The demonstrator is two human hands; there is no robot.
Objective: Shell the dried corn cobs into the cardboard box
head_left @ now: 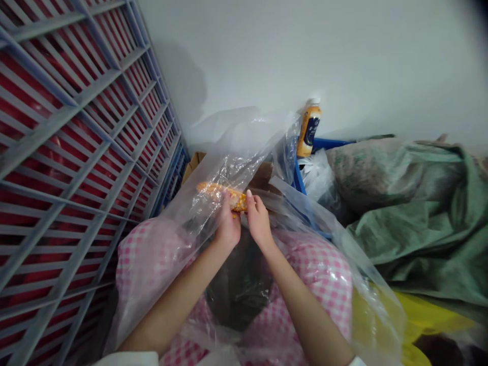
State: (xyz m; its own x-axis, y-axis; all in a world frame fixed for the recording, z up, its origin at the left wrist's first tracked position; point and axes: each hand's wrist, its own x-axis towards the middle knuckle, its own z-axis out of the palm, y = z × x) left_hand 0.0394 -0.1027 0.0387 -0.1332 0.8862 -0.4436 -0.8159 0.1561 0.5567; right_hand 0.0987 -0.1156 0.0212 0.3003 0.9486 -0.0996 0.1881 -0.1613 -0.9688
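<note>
Between my two hands is a corn cob (240, 201), yellow-orange with paler patches where kernels seem to be gone. My left hand (229, 223) is closed around its middle, and my right hand (258, 216) pinches the right end with thumb and fingers. A large clear plastic bag (244, 137) lies spread open around my forearms and over my lap, with the cob above its opening. Pink checked cloth (316, 274) covers my knees under the plastic. Any loose kernels deep in the bag are too dim to make out.
Stacked slatted crates (76, 112) with red contents rise close on the left. Behind the bag are a cardboard box (193, 163) and a blue crate (299, 178). An orange bottle (308, 129) stands by the wall. Green sacks (419, 223) and yellow plastic (427, 317) lie right.
</note>
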